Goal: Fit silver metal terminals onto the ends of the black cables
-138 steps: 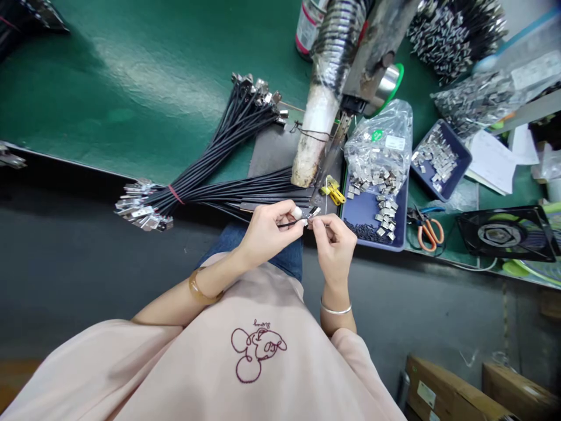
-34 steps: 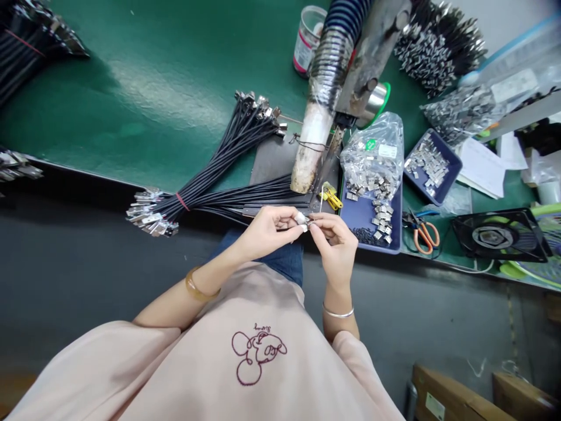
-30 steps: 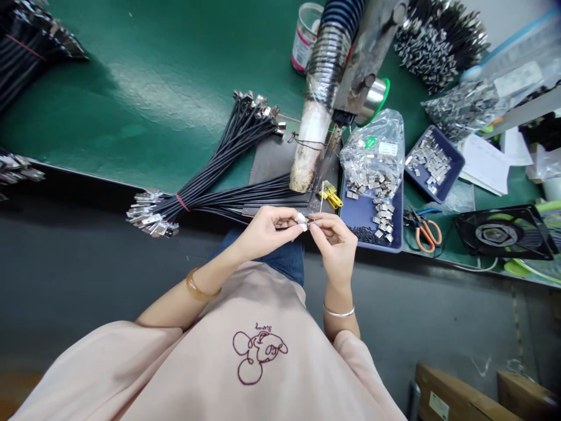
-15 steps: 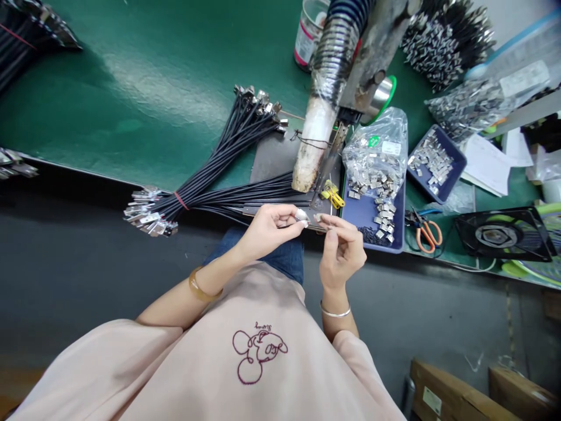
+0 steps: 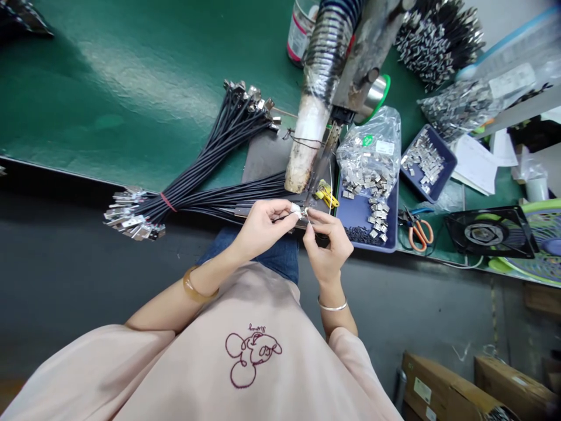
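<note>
Well, the left hand pinches a small piece; whether the right hand grips, I can't tell

Cable bundle left of large tray; bag on it; pliers between large tray and fan.

A green desk runs across in front of me, its glossy top catching a pale streak of light on my left. Below its edge I see a dark grey floor, marked by a faint yellowish line to my right. Cardboard boxes stand on that side too.
</note>
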{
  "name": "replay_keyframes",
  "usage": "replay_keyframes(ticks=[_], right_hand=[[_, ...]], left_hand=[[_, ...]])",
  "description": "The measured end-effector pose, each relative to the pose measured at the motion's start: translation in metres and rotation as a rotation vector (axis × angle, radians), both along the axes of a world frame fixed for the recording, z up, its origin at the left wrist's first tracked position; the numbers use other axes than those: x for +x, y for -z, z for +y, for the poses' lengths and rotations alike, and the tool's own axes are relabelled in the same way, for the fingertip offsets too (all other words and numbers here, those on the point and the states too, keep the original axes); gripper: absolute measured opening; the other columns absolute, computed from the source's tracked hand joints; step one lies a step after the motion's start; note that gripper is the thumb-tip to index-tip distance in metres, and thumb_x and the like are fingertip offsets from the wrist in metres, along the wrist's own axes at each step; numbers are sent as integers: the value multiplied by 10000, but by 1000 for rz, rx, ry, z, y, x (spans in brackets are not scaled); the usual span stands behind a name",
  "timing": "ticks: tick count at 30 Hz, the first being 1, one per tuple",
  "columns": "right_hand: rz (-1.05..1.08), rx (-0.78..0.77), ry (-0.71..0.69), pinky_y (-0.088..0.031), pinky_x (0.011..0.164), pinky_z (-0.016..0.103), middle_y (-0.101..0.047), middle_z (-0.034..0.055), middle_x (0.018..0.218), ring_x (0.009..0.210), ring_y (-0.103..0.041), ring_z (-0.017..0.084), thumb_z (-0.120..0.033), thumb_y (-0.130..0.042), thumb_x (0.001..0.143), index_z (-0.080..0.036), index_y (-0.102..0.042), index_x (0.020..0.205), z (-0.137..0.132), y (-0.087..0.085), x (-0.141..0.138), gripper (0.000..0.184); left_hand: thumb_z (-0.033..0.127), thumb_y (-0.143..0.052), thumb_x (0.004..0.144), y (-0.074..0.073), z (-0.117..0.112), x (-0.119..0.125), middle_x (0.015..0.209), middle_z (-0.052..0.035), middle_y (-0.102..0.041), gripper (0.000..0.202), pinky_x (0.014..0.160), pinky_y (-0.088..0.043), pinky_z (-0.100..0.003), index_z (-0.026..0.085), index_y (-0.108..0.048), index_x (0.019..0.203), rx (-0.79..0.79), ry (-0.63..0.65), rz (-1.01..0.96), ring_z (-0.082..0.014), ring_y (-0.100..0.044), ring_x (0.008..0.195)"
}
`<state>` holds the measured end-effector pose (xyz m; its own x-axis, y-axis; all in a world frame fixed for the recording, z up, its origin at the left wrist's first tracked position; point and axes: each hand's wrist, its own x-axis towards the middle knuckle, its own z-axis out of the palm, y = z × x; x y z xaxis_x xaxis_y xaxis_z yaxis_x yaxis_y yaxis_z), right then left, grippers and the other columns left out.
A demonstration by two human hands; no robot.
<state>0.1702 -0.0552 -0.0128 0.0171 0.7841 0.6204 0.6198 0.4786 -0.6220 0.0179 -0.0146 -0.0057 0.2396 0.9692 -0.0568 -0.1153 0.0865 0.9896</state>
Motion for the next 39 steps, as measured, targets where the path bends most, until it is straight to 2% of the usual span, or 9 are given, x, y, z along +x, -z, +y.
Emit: replay_keyframes(ticks=[9,26,30,32,34,37,39], right_hand=[[-117,90,-10,-651,776,317,-781,58,1047,933,-763,178,-60,-665,833,-235,-614,895,7,1,4,192],[-198,128,-8,-660,780,293,-786,52,1045,908,-772,167,-73,-659,839,-241,-597,879,7,1,4,183],[-154,115,-19,-661,766,311,-787,48,1055,907,-775,180,-82,-657,838,-250,-605,881,5,1,4,181],[-72,68,-20,-659,773,328,-789,44,1028,912,-773,184,-93,-656,848,-248,-619,890,3,-1,4,165],[58,-43,-20,-653,739,312,-786,35,991,880,-772,174,-113,-648,869,-239,-631,893,1,-5,4,129],[205,-234,-44,-611,591,244,-778,29,1009,661,-735,113,-154,-639,895,-221,-635,876,-3,-10,4,70],[214,-271,-59,-578,531,228,-777,24,995,573,-688,89,-172,-652,891,-216,-635,859,-5,-11,5,56]], left_hand=[[248,-655,767,1,1,3,610,5,-567,130,539,-425,-192,130,-682,719,-27,-35,-13,-86,-497,562],[249,-668,746,0,2,3,585,11,-557,132,525,-405,-197,131,-691,692,-53,-49,-16,-82,-475,545],[254,-669,758,1,2,1,571,14,-550,134,519,-403,-207,142,-677,684,-40,-33,11,-86,-469,531],[257,-665,768,-1,1,0,569,14,-548,141,516,-397,-210,145,-671,682,-18,-10,36,-86,-461,522],[257,-657,780,-4,0,-2,581,10,-561,149,524,-397,-211,141,-667,689,-1,35,59,-86,-469,528],[253,-639,803,-6,-2,-5,628,-4,-601,165,569,-425,-215,130,-661,695,12,108,79,-95,-517,575],[250,-637,812,-5,-4,-6,652,-10,-619,172,596,-444,-219,129,-658,692,26,117,87,-101,-541,600]])
